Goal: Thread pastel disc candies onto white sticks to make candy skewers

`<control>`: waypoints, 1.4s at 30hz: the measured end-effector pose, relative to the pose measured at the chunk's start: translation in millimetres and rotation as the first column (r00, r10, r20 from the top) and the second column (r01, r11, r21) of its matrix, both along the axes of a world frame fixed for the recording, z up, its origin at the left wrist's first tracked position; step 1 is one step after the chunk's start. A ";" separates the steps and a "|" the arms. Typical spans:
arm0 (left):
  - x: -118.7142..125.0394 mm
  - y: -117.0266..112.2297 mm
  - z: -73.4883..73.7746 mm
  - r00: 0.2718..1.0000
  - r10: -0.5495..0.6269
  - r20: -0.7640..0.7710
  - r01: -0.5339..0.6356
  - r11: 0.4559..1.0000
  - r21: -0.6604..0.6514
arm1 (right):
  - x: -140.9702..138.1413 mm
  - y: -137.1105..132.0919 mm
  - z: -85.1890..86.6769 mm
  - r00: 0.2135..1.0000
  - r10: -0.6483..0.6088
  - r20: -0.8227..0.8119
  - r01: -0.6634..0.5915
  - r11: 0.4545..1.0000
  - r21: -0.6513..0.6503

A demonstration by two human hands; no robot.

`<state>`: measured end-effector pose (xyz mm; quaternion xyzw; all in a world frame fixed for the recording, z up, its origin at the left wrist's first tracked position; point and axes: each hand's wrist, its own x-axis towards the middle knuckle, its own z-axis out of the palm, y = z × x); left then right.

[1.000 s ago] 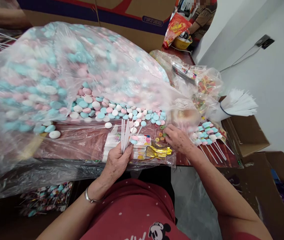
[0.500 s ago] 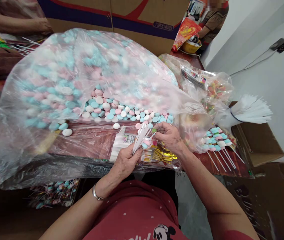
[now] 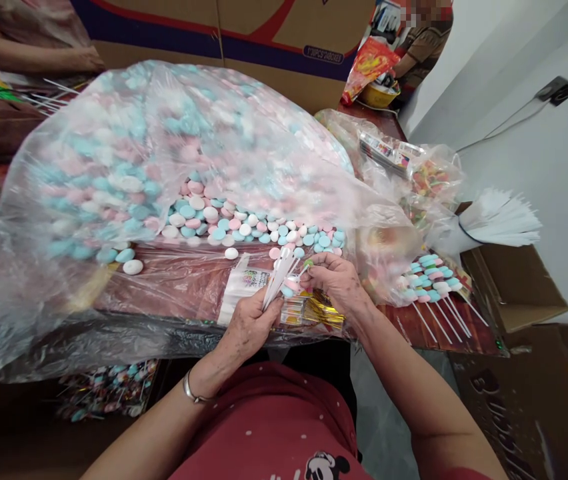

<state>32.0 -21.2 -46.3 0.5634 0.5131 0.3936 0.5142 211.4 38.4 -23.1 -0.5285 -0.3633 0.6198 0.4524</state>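
Note:
My left hand (image 3: pixel 249 327) is closed around a bundle of white sticks (image 3: pixel 278 273), which point up and away from me. Pink and blue candies (image 3: pixel 289 288) show beside the bundle, between my hands; how they are fixed is hard to see. My right hand (image 3: pixel 339 280) pinches a small green gummy candy (image 3: pixel 309 264) at the tip of one thin stick. Just beyond my fingers, pink, blue and white marshmallow-like candies (image 3: pixel 247 229) spill from a big clear plastic bag (image 3: pixel 89 127). Under my hands lie printed clear bags (image 3: pixel 244 283) and gold twist ties (image 3: pixel 328 312).
To the right lie several candy skewers (image 3: pixel 433 283), near a bundle of white sticks (image 3: pixel 507 220) and an open cardboard box (image 3: pixel 519 287). Bags of colourful gummies (image 3: pixel 434 179) sit behind them. A large carton (image 3: pixel 274 40) stands at the back. Two other people are across the table.
My right fingers have shifted slightly over the green gummy candy, now covering more of it against the stick. My left hand keeps its hold on the sticks. The view has moved slightly.

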 end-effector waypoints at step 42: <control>5.1 -8.2 -9.3 0.904 0.333 0.267 -0.308 0.942 -0.132 | -6.7 40.7 -1.7 -0.088 -0.090 0.992 -0.704 0.710 0.002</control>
